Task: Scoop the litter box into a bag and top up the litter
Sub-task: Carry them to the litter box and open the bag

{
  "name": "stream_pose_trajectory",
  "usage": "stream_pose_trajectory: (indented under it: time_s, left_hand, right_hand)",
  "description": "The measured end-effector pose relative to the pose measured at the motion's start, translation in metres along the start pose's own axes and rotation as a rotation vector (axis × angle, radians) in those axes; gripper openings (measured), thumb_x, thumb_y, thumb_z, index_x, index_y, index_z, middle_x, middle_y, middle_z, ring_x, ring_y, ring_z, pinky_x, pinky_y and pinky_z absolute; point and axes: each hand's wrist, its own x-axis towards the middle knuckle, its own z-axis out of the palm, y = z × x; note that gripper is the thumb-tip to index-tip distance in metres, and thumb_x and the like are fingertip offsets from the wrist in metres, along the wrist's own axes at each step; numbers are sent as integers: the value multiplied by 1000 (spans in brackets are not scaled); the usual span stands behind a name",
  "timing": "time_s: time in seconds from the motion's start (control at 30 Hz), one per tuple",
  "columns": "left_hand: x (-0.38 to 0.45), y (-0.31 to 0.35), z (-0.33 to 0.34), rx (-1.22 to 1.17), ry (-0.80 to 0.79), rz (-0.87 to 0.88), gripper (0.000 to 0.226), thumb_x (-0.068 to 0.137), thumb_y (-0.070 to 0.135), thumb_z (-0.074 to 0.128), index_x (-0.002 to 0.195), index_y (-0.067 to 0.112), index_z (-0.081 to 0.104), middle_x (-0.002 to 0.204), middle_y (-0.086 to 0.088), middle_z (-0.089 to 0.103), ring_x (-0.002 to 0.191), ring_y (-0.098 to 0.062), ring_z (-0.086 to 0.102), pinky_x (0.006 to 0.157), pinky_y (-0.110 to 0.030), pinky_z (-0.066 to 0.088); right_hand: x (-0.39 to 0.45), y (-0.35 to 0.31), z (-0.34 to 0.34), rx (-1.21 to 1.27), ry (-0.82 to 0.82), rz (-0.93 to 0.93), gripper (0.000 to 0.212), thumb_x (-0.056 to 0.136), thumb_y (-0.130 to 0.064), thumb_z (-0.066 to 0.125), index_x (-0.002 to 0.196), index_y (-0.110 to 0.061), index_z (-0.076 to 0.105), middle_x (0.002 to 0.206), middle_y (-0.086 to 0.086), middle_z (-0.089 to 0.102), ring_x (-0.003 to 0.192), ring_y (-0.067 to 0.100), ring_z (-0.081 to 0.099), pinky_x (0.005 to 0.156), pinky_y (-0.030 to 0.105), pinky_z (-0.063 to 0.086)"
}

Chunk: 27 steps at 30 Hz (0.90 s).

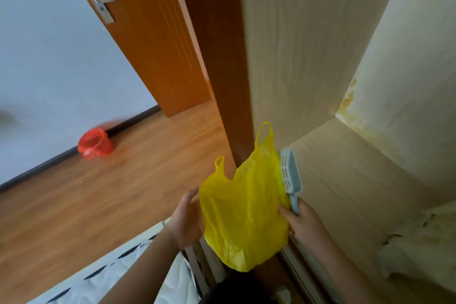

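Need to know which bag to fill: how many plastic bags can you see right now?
2. A yellow bag held up between both hands, and a red bag lining a small bin by the far wall. Others may lie out of view.

Wood-look floor [103, 195]. Orange-brown door [138, 39], metal handle [102, 2]. White wall [37, 44], dark skirting [74, 150]. Pale wood-grain panels [308, 39] right, yellowish stains in the corner.

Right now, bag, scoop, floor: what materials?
Bag: thin glossy yellow plastic film, crinkled, slightly translucent. Scoop: rigid grey moulded plastic by the look, matte, slotted. Floor: wood-grain planks with a light sheen, probably laminate; real wood can't be ruled out.
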Motion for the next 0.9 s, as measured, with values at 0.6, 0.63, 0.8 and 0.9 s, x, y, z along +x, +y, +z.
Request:
stream_pose_trajectory:
  time_s: [0.6,0.63,0.8,0.9]
  left_hand:
    - [-66,44,-180,-394,536,290,34,99,28,48,126,11,58,120,-15,68,113,-34,62,83,-48,50]
    - [-67,50,-188,-401,553,302,33,99,28,49,125,10,58,120,-15,68,112,-34,62,83,-47,50]
    - [-66,84,-237,-245,766,337,35,98,25,54,127,5,57,111,-25,65,107,-41,61,95,-59,48]
    - [-69,106,-259,-188,755,438,30,101,23,50,129,16,57,115,-16,68,105,-35,64,87,-52,54]
  right_hand:
    - [113,-92,202,-318,-413,0,17,94,-29,59,105,-15,60,68,8,49,54,19,49,54,35,39]
    - [119,-99,213,-313,-408,6,15,94,-27,59,104,-17,61,73,9,54,59,20,52,55,34,40]
    - [154,-136,260,-294,-374,-41,14,93,-25,60,107,-26,61,99,1,69,89,19,65,76,38,51]
    - [171,-160,283,-262,-377,-70,20,94,-22,59,113,-29,57,97,-5,68,85,14,64,70,33,51]
